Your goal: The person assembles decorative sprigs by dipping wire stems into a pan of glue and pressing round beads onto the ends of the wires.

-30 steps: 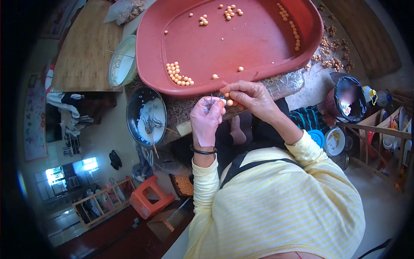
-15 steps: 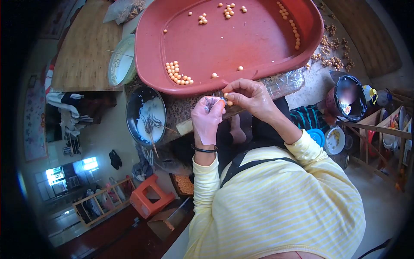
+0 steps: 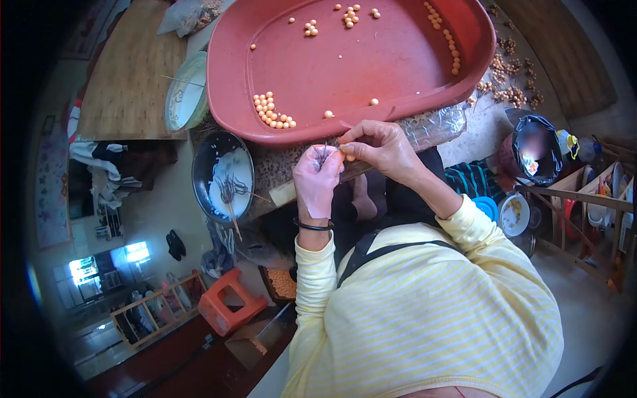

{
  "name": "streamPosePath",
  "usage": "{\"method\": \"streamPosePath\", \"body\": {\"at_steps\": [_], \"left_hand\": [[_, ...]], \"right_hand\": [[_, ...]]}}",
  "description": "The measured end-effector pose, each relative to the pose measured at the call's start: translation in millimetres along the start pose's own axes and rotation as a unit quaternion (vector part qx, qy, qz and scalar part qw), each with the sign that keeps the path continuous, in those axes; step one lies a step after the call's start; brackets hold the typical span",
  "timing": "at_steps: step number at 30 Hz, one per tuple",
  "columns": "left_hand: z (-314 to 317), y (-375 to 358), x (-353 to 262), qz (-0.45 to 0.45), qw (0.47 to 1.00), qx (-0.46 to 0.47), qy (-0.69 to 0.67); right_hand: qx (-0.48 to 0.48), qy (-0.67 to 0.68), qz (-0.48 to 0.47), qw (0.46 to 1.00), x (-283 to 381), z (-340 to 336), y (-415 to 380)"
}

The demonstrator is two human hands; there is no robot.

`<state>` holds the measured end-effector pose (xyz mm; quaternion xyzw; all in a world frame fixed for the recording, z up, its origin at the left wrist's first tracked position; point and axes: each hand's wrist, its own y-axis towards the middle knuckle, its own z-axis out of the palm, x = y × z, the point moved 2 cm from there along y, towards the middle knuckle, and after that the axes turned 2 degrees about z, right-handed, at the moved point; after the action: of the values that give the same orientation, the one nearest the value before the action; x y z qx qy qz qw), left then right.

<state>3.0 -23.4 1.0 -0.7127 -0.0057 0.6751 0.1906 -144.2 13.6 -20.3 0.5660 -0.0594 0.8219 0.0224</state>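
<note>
Beads [image 3: 350, 158], small and orange, sit mid-frame in the pinched fingertips of the right hand [image 3: 387, 151]; the left hand [image 3: 316, 176] is curled around thin dark stems [image 3: 322, 156]. Beads look light, smooth, hard — apt to roll, so best taken across the sides.

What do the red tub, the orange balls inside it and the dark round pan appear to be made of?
Red tub: likely plastic; smooth, softly shiny, with a rounded, moulded-looking rim.
Orange balls: glossy, with small bright highlights; perhaps plastic or coated beads, but the core can't be told.
Dark pan: possibly coated metal, given its smooth dark inner wall; plastic isn't ruled out.
</note>
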Motion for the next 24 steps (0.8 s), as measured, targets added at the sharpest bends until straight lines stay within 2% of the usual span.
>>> {"method": "streamPosePath", "body": {"at_steps": [5,16,24], "left_hand": [[4.5,0.7,-0.7,0.0,1.0,-0.009,-0.002],[0.7,0.8,2.1,0.001,0.999,-0.007,-0.046],[1.9,-0.7,4.8,0.043,0.999,-0.007,-0.02]], "right_hand": [[-0.007,0.034,-0.021,0.999,-5.5,-0.6,1.6],[-0.006,0.011,-0.03,0.999,-2.9,1.1,1.2],[-0.03,0.0,-0.034,0.999,1.9,4.6,-1.3]]}}
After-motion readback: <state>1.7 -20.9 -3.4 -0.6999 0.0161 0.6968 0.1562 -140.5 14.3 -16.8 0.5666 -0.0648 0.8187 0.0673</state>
